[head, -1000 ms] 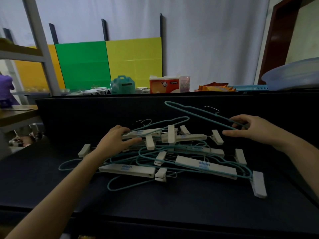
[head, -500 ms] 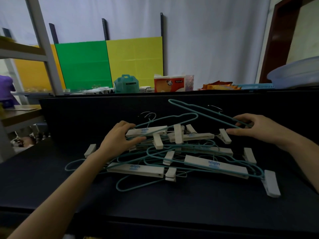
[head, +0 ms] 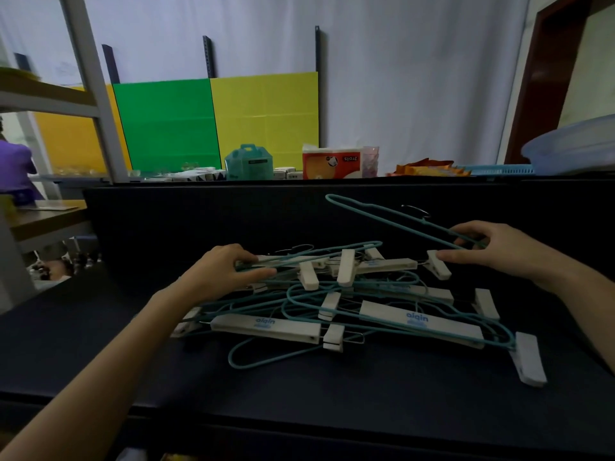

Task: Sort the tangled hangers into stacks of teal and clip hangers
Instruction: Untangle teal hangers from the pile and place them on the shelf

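While the left hand lies on the upper left side of the pile, its grip is closed: the fingers curl over the end of a white clip hanger and the thumb presses from below, with a teal wire caught in the same hold. The grip of the right hand is closed too, pinching one arm of a teal hanger between the fingers and the thumb. This teal hanger is tilted, and its far end stands up in the air above the pile, away from the other hangers. The thumb of the right hand is just beside a white clip.

Between the two hands the tangled pile rests on the dark desk. Teal wire hangers and white clip hangers cross each other there. Two clip hangers with blue letters lie at the front, one on the left and one on the right.

Behind the desk a dark panel rises. On the ledge above it stand a teal box and a red and white tissue pack, in front of a green board and a yellow board.
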Motion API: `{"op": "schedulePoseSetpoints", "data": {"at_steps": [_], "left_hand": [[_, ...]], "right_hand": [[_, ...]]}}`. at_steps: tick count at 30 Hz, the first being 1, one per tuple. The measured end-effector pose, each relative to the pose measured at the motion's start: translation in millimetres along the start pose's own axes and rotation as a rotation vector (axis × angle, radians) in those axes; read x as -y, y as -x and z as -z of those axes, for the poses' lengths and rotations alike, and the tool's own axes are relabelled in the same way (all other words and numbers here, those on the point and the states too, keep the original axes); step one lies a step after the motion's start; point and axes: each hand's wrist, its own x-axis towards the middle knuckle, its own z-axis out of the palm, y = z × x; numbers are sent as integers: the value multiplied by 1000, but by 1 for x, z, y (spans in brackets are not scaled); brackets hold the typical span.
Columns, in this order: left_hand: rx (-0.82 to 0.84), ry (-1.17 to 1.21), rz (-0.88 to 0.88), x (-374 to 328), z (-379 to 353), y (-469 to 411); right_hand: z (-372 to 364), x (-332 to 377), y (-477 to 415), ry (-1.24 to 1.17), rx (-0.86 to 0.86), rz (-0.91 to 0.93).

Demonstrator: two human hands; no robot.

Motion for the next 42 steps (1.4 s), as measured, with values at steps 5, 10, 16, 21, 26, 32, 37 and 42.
{"op": "schedulePoseSetpoints", "data": {"at_steps": [5,10,16,21,26,32,37,42], "left_hand": [[24,-40,27,1,12,7],[-144,-149,-47,-4,19,19],[-270,-327,-67,-31,30,20],[-320,-519,-89,-61,37,20],[-384,-620,-22,-85,25,25],[-366,-599,200,-112,-2,27],[-323,-489,378,-117,-16,25],[-347,-395,366,-120,-15,19]], "right_hand": [[-2,0,1,-2,-2,-1],[-1,0,3,-10,-2,12],[16,-8,10,-4,-25,69],[39,-29,20,-9,-38,89],[65,-55,25,-11,-9,106],[93,-78,24,-5,43,144],[98,-90,23,-3,55,165],[99,-92,22,8,39,179]]}}
